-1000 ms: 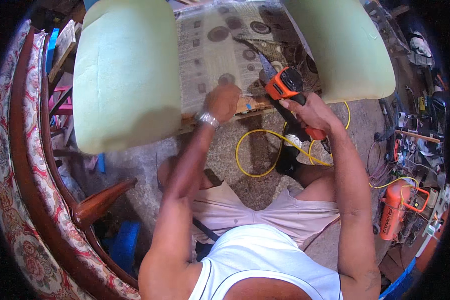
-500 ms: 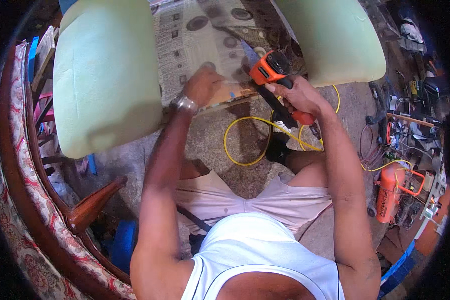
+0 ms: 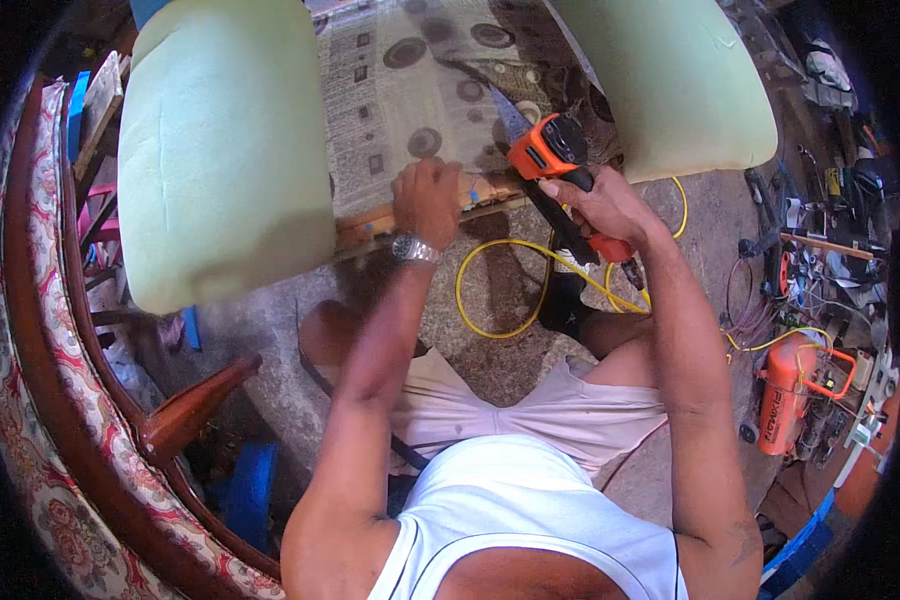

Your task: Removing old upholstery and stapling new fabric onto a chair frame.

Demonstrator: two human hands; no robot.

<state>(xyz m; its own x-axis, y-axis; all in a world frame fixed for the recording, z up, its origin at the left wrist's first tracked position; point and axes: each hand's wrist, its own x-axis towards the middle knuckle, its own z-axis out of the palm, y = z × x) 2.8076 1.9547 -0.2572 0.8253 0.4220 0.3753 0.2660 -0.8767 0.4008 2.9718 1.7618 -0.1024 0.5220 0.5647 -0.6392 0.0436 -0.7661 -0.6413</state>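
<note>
Patterned grey fabric point(image 3: 365, 70) with dark circles and squares lies over the seat between two pale green foam-padded arms. Along its near edge runs a bare wooden rail point(image 3: 365, 228). My left hand point(image 3: 428, 200), a metal watch on its wrist, is closed at the fabric's edge over this rail. The curled fingers seem to pinch the cloth, though their tips are hidden. In my right hand point(image 3: 610, 208) is an orange and black staple gun point(image 3: 548, 148), held by its grip above the rail's right part. A yellow air hose point(image 3: 460, 285) loops below it.
The left foam arm point(image 3: 225, 150) and right foam arm point(image 3: 675, 90) flank the fabric. Floral upholstery with a wooden leg point(image 3: 200, 405) stands at the left. An orange air tank point(image 3: 788, 390) sits at the right, below scattered tools point(image 3: 820, 240).
My left hand has moved right and nearer to me, its fingers now curled at the cloth's edge. More bare wood shows left of it. The staple gun stays about where it was.
</note>
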